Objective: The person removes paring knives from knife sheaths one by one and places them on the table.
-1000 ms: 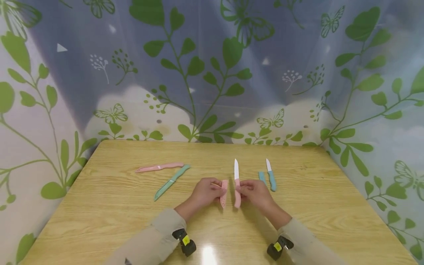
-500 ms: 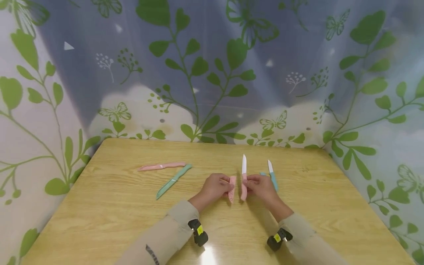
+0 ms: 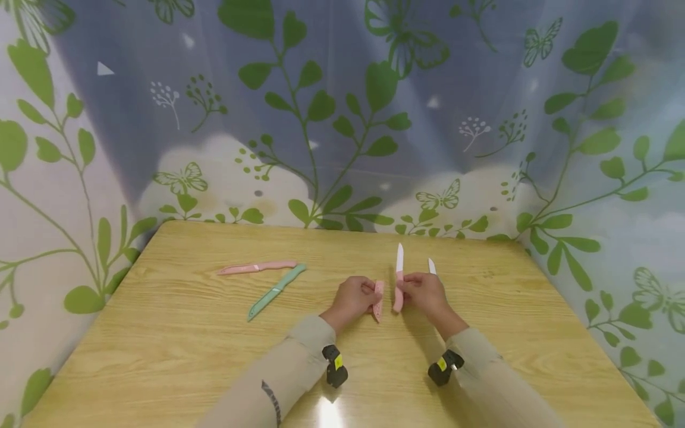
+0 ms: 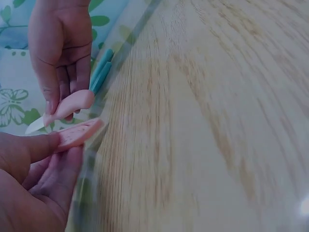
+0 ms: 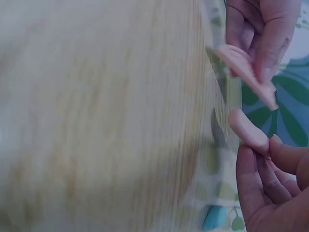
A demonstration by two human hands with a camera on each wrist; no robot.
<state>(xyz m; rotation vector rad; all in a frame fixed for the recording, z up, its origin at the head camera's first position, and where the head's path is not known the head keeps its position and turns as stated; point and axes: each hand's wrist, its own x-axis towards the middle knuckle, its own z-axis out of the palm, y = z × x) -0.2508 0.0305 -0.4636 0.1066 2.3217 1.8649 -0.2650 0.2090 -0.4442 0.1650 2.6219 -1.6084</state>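
Evidently both hands are occupied above the pale wood-grain table [image 3: 160,356]. The person's left hand [image 3: 354,297] pinches a flat, pink, patterned knife sheath [image 3: 378,304] between thumb and fingers, its pointed end turned toward the person. Just beside it, the right hand [image 3: 428,292] grips a knife with a smooth pink handle and a white blade [image 3: 399,276]; thumb and fingers hold the handle close to the blade, whose tip points away from the person. Knife and sheath are apart, side by side with a narrow gap between them, and the blade is bare.

Partly behind the right hand lies a small knife with a white blade and a blue-green handle [image 3: 432,266], its handle hidden in the head view; the left wrist view shows two blue-green pieces there. Well to the left rest a slim pink sheathed knife [image 3: 257,268] and a slim green sheathed knife [image 3: 276,290], their handle ends meeting or nearly so. Beige sleeves [image 3: 278,374] cover both forearms.
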